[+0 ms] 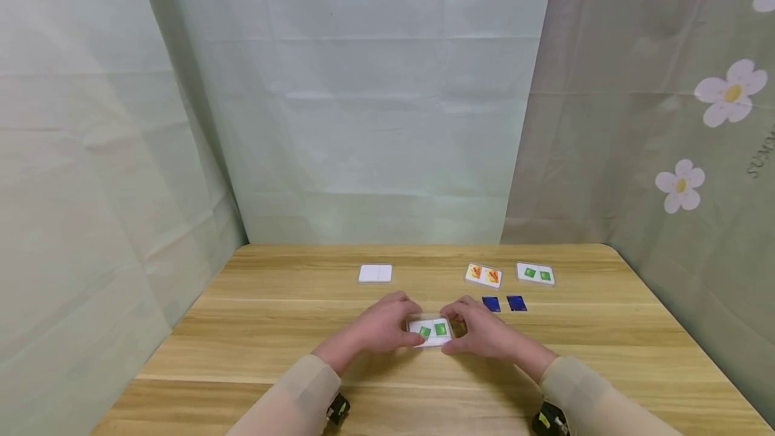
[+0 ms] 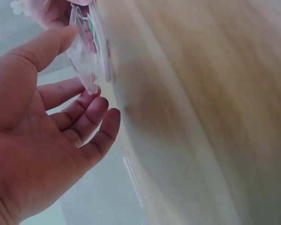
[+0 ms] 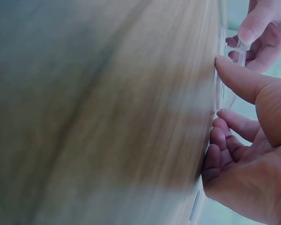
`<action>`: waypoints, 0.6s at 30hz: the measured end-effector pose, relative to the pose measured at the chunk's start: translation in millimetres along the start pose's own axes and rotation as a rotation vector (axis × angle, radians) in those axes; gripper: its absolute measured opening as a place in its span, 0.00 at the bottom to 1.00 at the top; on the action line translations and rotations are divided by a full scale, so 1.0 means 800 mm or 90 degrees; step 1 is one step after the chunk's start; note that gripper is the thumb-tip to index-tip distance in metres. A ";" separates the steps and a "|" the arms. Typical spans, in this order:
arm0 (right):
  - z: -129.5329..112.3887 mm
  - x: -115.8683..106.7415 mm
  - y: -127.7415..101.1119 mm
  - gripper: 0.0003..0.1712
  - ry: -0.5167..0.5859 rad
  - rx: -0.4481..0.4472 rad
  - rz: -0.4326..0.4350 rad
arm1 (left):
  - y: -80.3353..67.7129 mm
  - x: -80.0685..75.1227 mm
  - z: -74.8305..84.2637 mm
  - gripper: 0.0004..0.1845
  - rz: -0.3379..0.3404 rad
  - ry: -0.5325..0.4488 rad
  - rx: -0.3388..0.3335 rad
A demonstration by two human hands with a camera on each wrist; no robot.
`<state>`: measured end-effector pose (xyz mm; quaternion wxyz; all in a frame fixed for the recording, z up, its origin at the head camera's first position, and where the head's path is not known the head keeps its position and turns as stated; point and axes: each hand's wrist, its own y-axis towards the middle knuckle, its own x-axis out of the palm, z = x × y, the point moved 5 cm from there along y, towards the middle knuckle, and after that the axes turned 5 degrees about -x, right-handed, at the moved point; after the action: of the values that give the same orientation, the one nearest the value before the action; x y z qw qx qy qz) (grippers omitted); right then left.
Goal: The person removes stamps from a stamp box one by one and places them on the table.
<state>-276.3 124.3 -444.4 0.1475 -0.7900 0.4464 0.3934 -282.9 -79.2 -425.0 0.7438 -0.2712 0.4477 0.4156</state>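
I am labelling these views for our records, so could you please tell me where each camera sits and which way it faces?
Head: worn on the head, looks forward and down at the wooden table; both hands and sleeves show, holding a clear card case.
Left wrist: on the left wrist, looks along the left hand to the case.
Right wrist: on the right wrist, looks along the right hand.
Both wrist views share the case and the opposite hand's fingers.
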 end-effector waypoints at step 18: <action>0.001 0.000 0.002 0.26 -0.004 0.011 0.001 | -0.012 -0.023 -0.031 0.30 0.055 0.031 -0.004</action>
<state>-278.2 123.8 -444.3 0.1553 -0.7871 0.4497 0.3926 -290.6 -110.4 -419.6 0.7132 -0.2639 0.4758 0.4420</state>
